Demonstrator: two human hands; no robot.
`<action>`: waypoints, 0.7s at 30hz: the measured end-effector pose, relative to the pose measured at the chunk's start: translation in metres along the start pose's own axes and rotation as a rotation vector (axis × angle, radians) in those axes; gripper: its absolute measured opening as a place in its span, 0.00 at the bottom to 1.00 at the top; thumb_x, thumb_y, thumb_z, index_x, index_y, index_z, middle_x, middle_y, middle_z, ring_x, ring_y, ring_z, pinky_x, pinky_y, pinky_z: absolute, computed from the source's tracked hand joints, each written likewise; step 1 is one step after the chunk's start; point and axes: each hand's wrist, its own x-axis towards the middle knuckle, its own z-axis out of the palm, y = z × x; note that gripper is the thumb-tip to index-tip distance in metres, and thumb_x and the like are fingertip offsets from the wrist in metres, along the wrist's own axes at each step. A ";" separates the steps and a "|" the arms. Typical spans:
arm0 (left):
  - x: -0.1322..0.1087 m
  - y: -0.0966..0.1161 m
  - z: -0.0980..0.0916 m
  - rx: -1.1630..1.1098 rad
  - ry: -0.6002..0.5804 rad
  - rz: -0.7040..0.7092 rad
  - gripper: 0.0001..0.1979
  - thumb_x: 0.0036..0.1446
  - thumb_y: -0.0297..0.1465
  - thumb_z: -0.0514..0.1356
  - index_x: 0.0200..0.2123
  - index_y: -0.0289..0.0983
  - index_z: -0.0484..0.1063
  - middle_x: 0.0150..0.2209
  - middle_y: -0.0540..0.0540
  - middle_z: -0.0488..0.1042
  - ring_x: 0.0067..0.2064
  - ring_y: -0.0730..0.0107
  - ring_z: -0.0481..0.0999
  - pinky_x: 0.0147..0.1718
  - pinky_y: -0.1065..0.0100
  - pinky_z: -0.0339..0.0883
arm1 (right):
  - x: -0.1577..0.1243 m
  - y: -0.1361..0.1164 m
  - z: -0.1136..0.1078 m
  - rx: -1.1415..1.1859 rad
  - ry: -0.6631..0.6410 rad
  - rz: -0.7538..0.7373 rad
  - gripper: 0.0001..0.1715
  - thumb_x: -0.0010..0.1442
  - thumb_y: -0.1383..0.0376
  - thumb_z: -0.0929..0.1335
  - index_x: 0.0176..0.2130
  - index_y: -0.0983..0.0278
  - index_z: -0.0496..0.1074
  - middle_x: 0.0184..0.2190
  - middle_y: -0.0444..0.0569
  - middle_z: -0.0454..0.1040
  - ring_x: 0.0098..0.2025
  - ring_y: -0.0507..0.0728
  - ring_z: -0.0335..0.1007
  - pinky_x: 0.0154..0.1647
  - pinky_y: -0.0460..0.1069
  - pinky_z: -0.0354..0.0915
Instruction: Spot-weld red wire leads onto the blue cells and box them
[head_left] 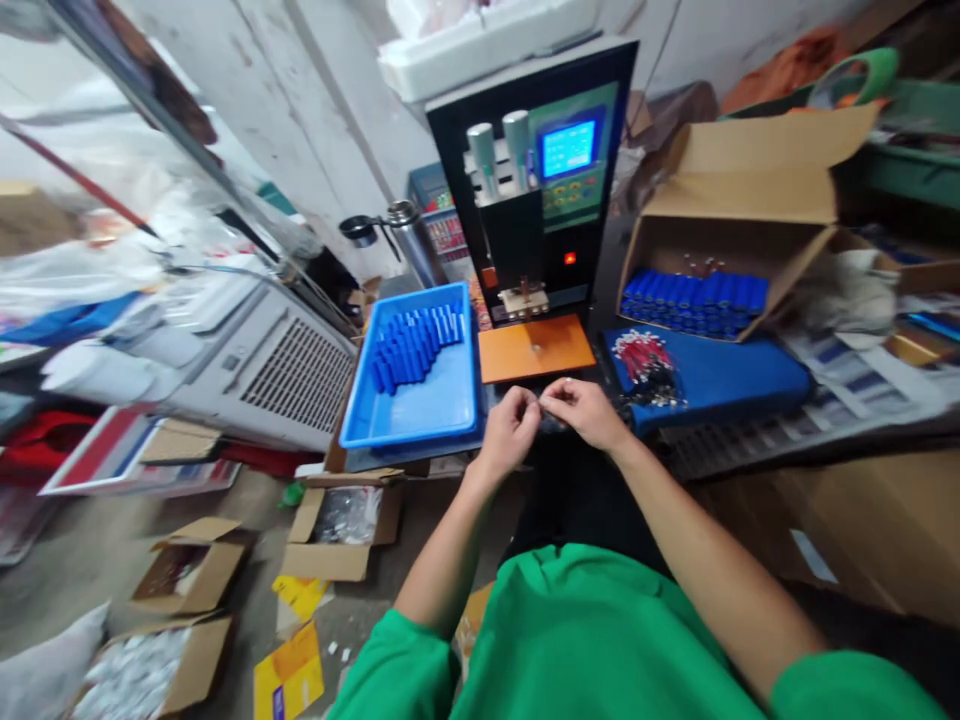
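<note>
My left hand (pixel 512 430) and my right hand (pixel 583 412) meet just in front of an orange plate (pixel 506 355), their fingers closed in a pinch. Whatever lies between the fingertips is too small and blurred to name. Behind the plate rises a black machine (pixel 510 240) with a lit blue screen (pixel 568 149) and two silver cylinders on its front. To the left, a blue plastic tray (pixel 442 408) holds rows of blue cylindrical cells (pixel 409 350). On the right, a bunch of red and black wire leads (pixel 646 365) rests on a blue surface (pixel 735 375).
An open cardboard box (pixel 757 195) with stacked blue cells (pixel 694 300) stands at the right. A steel flask (pixel 416 240) is behind the tray. Several open cartons (pixel 330 560) sit on the floor at left, near a grey slatted unit (pixel 281 375).
</note>
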 end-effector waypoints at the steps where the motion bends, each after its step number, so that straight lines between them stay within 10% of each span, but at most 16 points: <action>1: -0.003 0.000 -0.003 0.013 0.004 0.007 0.11 0.64 0.39 0.57 0.33 0.38 0.68 0.31 0.48 0.74 0.31 0.72 0.71 0.33 0.68 0.64 | -0.001 0.001 0.001 -0.004 0.008 0.003 0.13 0.53 0.56 0.75 0.28 0.63 0.75 0.20 0.43 0.70 0.20 0.50 0.61 0.21 0.46 0.58; 7: -0.003 -0.010 -0.065 0.292 0.263 0.036 0.11 0.65 0.38 0.58 0.41 0.38 0.74 0.37 0.45 0.78 0.37 0.68 0.76 0.40 0.67 0.69 | -0.011 0.008 -0.010 0.057 0.187 0.053 0.15 0.51 0.55 0.75 0.28 0.64 0.74 0.19 0.43 0.69 0.20 0.51 0.63 0.21 0.46 0.60; 10: 0.010 -0.027 -0.120 0.687 0.407 -0.190 0.16 0.63 0.34 0.59 0.53 0.36 0.72 0.44 0.40 0.78 0.42 0.60 0.78 0.45 0.62 0.70 | -0.019 0.015 -0.016 0.105 0.259 0.065 0.16 0.50 0.55 0.76 0.27 0.64 0.73 0.18 0.43 0.69 0.20 0.51 0.64 0.21 0.46 0.61; 14: 0.025 -0.050 -0.174 1.106 0.306 -0.494 0.31 0.62 0.33 0.60 0.68 0.37 0.60 0.54 0.30 0.72 0.52 0.46 0.77 0.49 0.55 0.69 | -0.028 0.024 -0.015 0.121 0.263 0.055 0.15 0.50 0.56 0.75 0.26 0.64 0.72 0.18 0.43 0.69 0.20 0.51 0.63 0.21 0.46 0.60; 21: 0.038 -0.068 -0.188 1.182 0.230 -0.535 0.29 0.62 0.31 0.57 0.66 0.36 0.59 0.51 0.30 0.74 0.52 0.45 0.78 0.48 0.55 0.70 | -0.034 0.030 -0.010 0.088 0.224 0.068 0.15 0.51 0.55 0.74 0.26 0.64 0.72 0.17 0.43 0.67 0.19 0.51 0.62 0.21 0.47 0.59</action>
